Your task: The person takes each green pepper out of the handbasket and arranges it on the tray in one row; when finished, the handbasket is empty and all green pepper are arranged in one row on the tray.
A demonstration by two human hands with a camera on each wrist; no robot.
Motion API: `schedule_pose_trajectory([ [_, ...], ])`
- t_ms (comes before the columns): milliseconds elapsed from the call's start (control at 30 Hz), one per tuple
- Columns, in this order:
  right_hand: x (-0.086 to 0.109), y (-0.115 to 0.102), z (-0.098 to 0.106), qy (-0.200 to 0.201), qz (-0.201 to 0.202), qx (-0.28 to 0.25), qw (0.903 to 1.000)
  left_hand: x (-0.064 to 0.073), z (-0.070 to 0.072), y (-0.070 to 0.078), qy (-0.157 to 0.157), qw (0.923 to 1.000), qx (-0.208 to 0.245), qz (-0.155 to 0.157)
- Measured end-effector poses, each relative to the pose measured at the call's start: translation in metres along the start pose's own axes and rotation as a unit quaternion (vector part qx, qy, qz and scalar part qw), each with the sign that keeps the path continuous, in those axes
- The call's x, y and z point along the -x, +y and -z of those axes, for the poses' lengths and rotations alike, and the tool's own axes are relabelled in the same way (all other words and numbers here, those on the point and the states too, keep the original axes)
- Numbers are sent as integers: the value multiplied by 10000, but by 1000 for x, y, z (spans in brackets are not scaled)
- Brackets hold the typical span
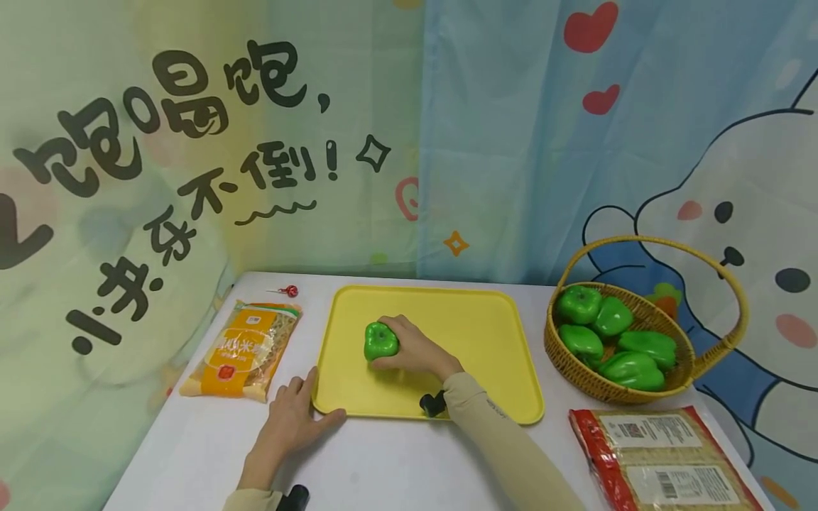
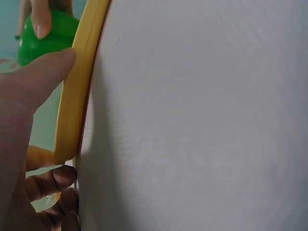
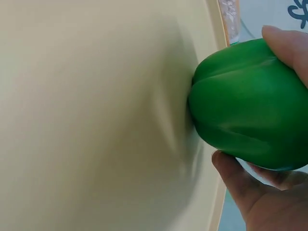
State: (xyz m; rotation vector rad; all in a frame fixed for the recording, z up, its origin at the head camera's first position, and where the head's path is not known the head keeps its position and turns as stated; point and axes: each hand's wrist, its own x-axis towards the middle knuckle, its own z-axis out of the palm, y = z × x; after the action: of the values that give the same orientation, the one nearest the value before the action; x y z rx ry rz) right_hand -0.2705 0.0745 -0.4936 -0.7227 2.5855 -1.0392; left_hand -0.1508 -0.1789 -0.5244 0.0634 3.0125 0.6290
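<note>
A glossy green bell pepper point(image 1: 380, 341) is in my right hand point(image 1: 415, 351), over the left half of a yellow tray point(image 1: 460, 341). In the right wrist view the thumb lies on one side of the pepper point(image 3: 245, 106) and the fingers on the other; its lower end is at the tray surface, though I cannot tell whether it bears on it. My left hand point(image 1: 290, 419) spreads around the tray's near left corner, thumb touching the front rim and forefinger by the left rim. The left wrist view shows that thumb against the yellow rim point(image 2: 79, 96).
To the right stands a wicker basket point(image 1: 559, 355) with a tall handle, holding several green peppers. A red-edged packet point(image 1: 664, 454) lies in front of it. Left of the tray are a yellow grain bag point(image 1: 246, 348) and a small red item point(image 1: 291, 291). Printed curtains hang behind.
</note>
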Motion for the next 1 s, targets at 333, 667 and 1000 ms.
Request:
schedule_pose_trajectory([
  [333,-30,-24,-19,-127,-115,122,9998,1,-1,-2,-59,10000,-68,20],
  [667,-48,-44,-40,-28,-190,456,9988,0,-4,-4,-11,10000,-97,-8],
  [1000,-55,-56,-48,36,-277,479,9985,-2,-4,-4,42,9999,-111,-50],
])
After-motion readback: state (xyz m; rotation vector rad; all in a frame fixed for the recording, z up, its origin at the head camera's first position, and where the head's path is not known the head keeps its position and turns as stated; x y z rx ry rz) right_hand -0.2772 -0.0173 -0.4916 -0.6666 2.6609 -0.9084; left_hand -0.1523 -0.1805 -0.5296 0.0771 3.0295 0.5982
